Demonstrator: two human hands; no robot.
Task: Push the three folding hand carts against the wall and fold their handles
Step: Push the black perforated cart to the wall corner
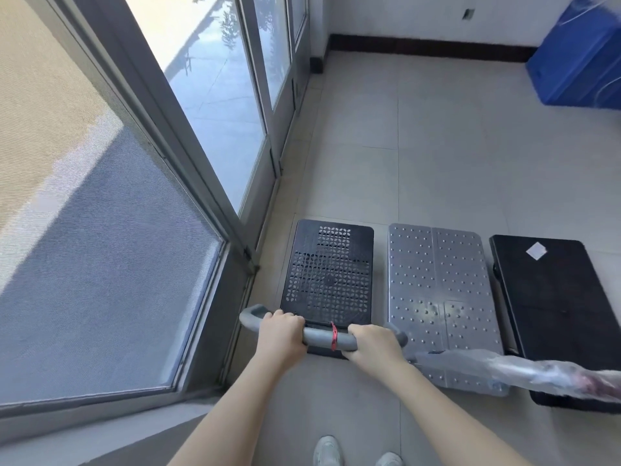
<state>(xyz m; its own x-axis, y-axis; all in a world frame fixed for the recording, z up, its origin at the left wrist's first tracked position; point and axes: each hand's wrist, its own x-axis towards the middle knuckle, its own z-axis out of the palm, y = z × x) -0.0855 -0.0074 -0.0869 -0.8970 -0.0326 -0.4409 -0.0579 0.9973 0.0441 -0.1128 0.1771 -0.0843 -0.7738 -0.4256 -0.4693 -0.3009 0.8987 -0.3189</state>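
Three hand carts stand side by side on the tiled floor. The left one has a black perforated deck [329, 274] and an upright grey handle [324, 338] with a red band. My left hand [280, 326] and my right hand [373, 343] both grip that handle bar, one on each side of the band. In the middle is a cart with a silver studded deck [440, 284]; its handle [524, 366], wrapped in clear plastic, reaches across to the right. The right cart has a plain black deck [557, 304] with a white sticker.
A glass wall with grey frames [215, 169] runs along the left, close beside the black perforated cart. The white back wall with a dark skirting [430, 45] is far ahead. A blue bin [581, 62] sits at the back right. My white shoes [356, 454] are at the bottom.
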